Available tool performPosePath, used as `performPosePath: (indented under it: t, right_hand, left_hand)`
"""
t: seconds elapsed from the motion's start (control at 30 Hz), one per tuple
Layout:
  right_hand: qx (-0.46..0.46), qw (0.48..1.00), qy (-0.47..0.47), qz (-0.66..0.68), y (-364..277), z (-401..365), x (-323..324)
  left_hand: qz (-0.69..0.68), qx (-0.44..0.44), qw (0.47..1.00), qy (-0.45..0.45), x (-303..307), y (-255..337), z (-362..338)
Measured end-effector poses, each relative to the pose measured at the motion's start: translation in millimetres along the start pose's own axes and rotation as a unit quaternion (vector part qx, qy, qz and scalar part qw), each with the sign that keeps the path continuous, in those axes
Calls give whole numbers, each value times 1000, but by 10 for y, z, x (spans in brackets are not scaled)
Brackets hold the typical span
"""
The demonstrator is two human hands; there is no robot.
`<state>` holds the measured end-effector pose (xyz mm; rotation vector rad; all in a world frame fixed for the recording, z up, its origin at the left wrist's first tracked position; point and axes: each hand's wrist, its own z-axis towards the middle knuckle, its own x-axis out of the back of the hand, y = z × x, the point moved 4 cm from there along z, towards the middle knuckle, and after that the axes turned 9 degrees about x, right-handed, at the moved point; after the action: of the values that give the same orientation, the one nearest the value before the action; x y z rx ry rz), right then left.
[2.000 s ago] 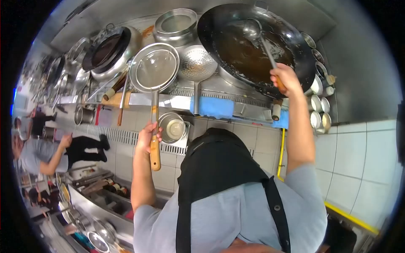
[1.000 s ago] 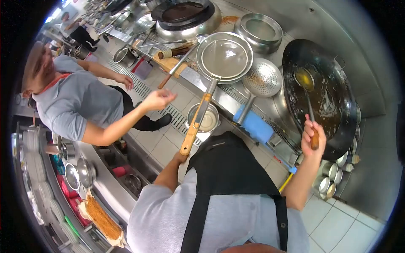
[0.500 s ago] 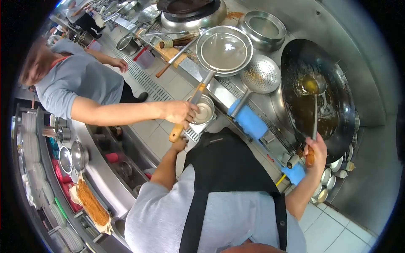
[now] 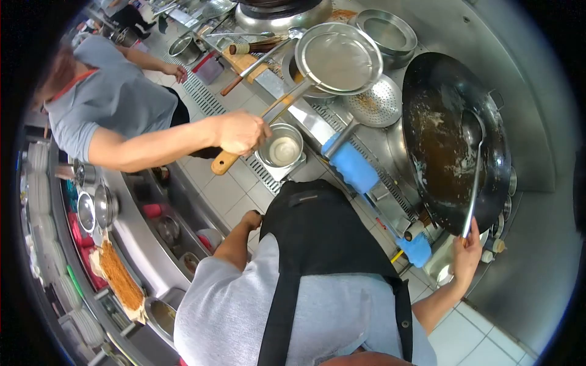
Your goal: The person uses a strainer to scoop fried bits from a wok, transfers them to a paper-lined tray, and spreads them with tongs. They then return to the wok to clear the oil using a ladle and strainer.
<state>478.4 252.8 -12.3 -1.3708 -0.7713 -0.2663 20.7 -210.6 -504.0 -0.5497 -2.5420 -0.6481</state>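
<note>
My right hand [image 4: 466, 251] grips the handle of a ladle [image 4: 475, 183], whose bowl rests in a large black wok [image 4: 427, 201] of brown, oily liquid with pale froth. Beside my black apron, my left hand [image 4: 251, 219] is low and its fingers look curled; I cannot make out anything in it. A co-worker's hand [image 4: 241, 133] grasps the wooden handle of a round mesh strainer [image 4: 342, 58]. The strainer is over the counter, partly covering a metal bowl [image 4: 292, 68] and a perforated skimmer [image 4: 381, 104].
A metal pot [image 4: 279, 146] stands on a stool-like base by the floor drain [image 4: 204, 94]. Blue cloths [image 4: 351, 168] hang along the stove edge. To the left, a counter holds a tray of orange-brown crumbs [image 4: 122, 277] and metal bowls [image 4: 105, 206]. The co-worker [image 4: 122, 104] stands close by.
The ladle's bowl has shifted right within the wok, and my right hand has moved down. The co-worker's strainer has moved right off the metal bowl. My left hand has dropped slightly.
</note>
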Motion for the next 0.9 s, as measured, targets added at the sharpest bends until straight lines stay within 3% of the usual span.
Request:
performPosePath:
  t: [0.13,0.2,0.23,0.3,0.43,0.5,0.57,0.63,0.7,0.8,0.9]
  right_hand:
    - [-46,999,12,-24,309,-9,88]
    - [-40,997,-3,-60,410,31,118]
    - [-40,995,-6,-94,453,26,125]
    - [-46,994,-15,-98,527,-16,121]
    - [-63,991,-11,-118,449,-120,118]
    - [-50,982,-26,-183,518,-153,94]
    - [-13,970,-33,-240,620,-172,82]
    - [20,965,-30,-258,671,-179,60]
    - [15,971,-43,-235,621,-170,14]
    - [20,978,-72,-195,404,-230,-48]
    - [-9,990,-95,-100,498,-210,-117]
  left_hand:
    - [48,-49,993,96,-461,10,-39]
    - [10,27,998,50,-249,377,-450]
    - [6,32,998,48,-228,477,-559]
    - [-107,130,982,82,-277,498,-721]
    - [-62,73,991,93,-1027,-142,-98]
    - [97,-27,995,28,-1082,-115,-57]
    - [71,2,997,30,-981,48,-149]
    - [-44,72,993,79,-555,400,-543]
    - [-95,88,989,75,-400,515,-703]
    - [-198,57,968,143,-337,539,-923]
    - [-157,51,977,132,-727,244,-831]
